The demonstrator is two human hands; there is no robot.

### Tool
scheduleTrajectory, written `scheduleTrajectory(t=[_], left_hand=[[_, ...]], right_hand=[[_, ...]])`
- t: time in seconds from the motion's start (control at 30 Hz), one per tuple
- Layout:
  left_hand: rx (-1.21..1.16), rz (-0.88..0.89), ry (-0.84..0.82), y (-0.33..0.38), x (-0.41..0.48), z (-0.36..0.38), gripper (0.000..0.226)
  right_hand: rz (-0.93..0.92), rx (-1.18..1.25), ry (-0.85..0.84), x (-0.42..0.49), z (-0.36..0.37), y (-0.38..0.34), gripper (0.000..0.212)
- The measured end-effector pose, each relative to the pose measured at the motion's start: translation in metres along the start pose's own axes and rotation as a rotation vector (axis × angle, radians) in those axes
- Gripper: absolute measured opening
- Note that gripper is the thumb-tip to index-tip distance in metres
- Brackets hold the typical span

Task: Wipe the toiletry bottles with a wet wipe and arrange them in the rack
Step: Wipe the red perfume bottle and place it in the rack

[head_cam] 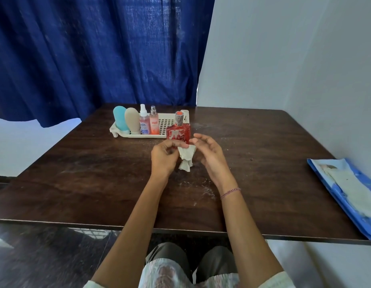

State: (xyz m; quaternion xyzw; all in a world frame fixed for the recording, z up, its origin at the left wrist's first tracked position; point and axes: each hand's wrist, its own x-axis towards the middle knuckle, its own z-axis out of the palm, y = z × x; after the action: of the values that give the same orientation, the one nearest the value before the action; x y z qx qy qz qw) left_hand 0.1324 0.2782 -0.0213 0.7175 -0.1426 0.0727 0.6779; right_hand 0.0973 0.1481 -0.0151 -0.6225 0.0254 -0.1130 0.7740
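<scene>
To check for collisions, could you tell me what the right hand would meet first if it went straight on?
Probably the red bottle, close ahead of the right hand, though depth is unclear; the wipe hangs just below that line.

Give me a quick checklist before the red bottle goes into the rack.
1. Red bottle held: ok. The left hand grips its lower part, and it is upright.
2. Wet wipe at the bottle: ok. It is bunched under the base, between the hands.
3. Right hand holding the wipe: cannot tell. Its fingers look relaxed beside it.
4. Bottle wiped on every side: cannot tell.
5. Free slot in the rack: ok. The right part is bare, and the four racked bottles stand at its left end.
6. Cap seated: ok.
</scene>
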Motion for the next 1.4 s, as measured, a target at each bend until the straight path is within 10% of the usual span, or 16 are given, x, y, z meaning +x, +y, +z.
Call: scheduleTrajectory(t=[0.2, 0.57, 0.83, 1.13, 1.4], left_hand=[[0.121, 0.010, -0.100, -0.002, -0.003, -0.010, 0.034], [0.201, 0.240, 0.004, 0.037, 0.058, -0.031, 0.023], [0.162, 0.321, -0.201, 0.017, 0.085, -0.022, 0.019], [-0.023, 0.259, -0.240, 0.011, 0.090, -0.012, 0.025], [0.022, 0.312, -0.243, 0.001, 0.093, -0.020, 0.025]], right_hand=[[0.112, -0.185, -0.095, -0.005, 0.002, 0.015, 0.036], [-0.164, -0.317, 0.419, 0.020, 0.006, -0.005, 0.022], [-0.494, -0.552, 0.177, 0.044, 0.027, -0.021, 0.037], [-0.727, -0.610, 0.386, 0.059, 0.029, -0.001, 0.034], [-0.817, -0.769, 0.214, 0.053, 0.034, 0.015, 0.020]])
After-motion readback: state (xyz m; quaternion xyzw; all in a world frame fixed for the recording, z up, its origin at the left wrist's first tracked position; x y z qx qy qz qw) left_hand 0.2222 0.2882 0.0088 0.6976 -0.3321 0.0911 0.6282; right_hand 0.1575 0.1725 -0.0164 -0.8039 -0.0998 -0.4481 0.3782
